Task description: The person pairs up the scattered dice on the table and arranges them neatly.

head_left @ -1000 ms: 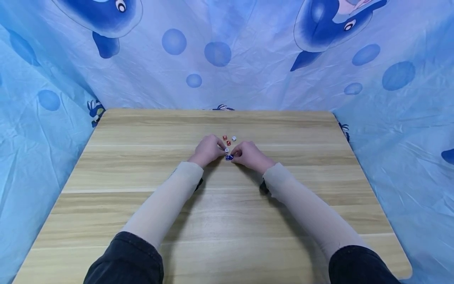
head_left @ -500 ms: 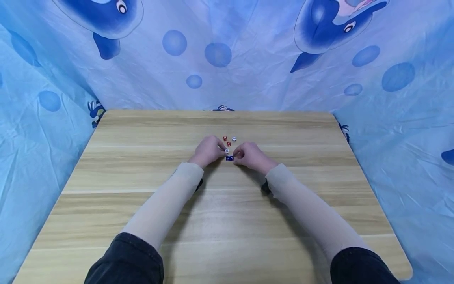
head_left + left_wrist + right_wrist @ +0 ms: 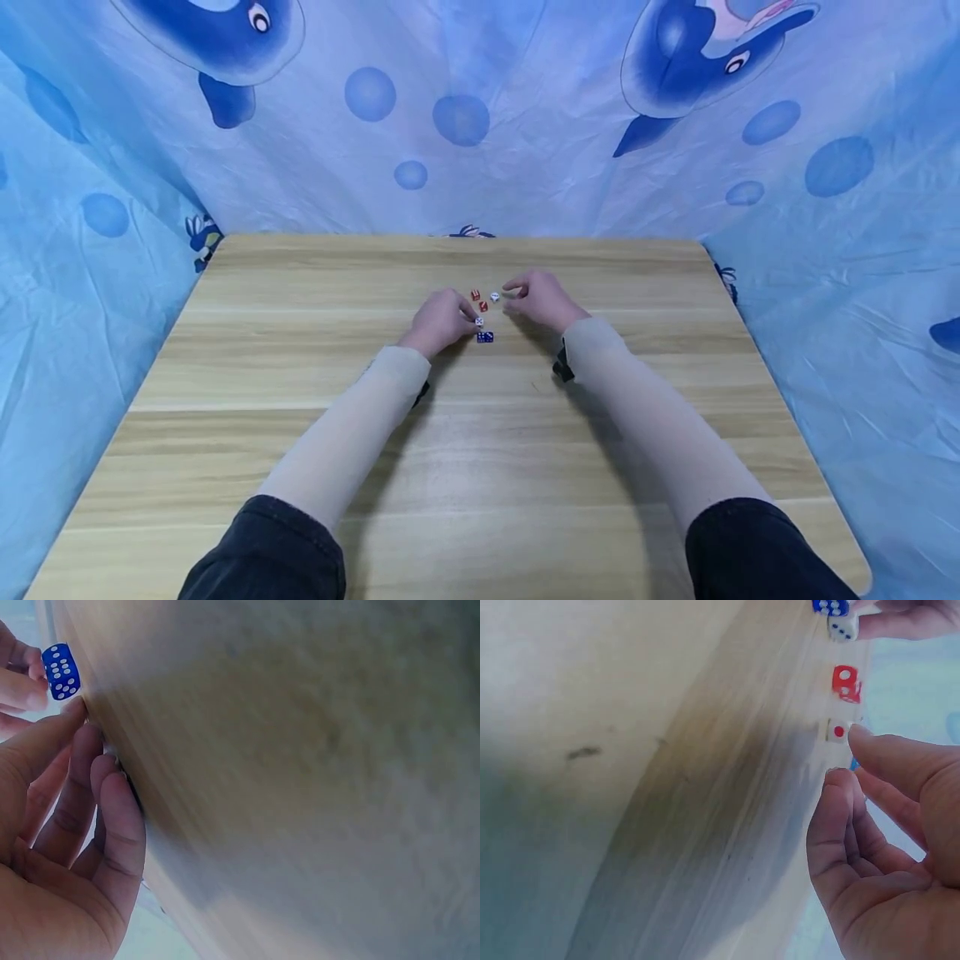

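In the head view my left hand [image 3: 441, 318] pinches a white die [image 3: 479, 322] just behind two blue dice [image 3: 485, 337] set side by side. The left wrist view shows the blue dice [image 3: 60, 671] past the left fingertips; the pinched die is hidden there. My right hand [image 3: 542, 298] is beside another white die [image 3: 494, 297], thumb and forefinger apart. In the right wrist view that die [image 3: 838, 731], with one red pip, lies near the thumb tip; contact is hard to tell. Two red dice [image 3: 483, 306] lie between the hands.
The dice stand on a wood-grain table [image 3: 480, 467]. A blue curtain [image 3: 510, 183] with dolphins and bubbles hangs behind the table's far edge and along both sides.
My right hand has left the blue dice and moved away to the far white die, its thumb and forefinger spreading. My left hand stays at the nearer white die.
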Tool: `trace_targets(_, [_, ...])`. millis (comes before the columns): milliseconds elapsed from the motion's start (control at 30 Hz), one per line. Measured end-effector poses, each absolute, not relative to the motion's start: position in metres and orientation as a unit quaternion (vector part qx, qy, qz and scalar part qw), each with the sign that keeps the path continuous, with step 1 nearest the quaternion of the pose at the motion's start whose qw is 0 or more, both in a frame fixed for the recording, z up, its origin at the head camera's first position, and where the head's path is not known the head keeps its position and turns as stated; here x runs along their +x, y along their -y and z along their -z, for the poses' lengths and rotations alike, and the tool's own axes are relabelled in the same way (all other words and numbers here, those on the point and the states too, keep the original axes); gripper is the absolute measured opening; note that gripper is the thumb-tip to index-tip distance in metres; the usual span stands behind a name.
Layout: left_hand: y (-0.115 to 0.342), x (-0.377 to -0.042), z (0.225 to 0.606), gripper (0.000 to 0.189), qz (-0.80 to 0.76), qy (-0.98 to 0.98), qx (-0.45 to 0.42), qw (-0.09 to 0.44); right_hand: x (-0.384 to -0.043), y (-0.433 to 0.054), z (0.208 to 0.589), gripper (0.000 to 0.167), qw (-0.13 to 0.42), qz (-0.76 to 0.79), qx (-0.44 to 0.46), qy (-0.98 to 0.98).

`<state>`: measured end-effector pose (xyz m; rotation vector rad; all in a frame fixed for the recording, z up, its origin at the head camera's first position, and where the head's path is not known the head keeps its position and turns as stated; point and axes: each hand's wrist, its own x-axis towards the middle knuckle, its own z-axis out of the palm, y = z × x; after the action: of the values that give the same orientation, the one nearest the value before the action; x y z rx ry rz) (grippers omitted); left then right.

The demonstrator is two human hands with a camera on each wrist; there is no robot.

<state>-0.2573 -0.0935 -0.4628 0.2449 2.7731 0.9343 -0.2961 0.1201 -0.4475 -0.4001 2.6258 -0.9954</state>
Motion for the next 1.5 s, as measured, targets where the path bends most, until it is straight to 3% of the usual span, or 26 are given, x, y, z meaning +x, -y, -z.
trace_targets(433, [0.092,-0.258,0.466,0.009,-0.313,-0.941,0.082,0.099,-0.315,-0.108,0.458,0.036,0.15,0.324,-0.164,-0.92])
trace_targets(1500, [0.091,-0.255,0.46,0.007,-0.315,-0.941,0.066,0.107,-0.309,-0.105,0.46,0.022,0.138,0.331,-0.155,-0.921])
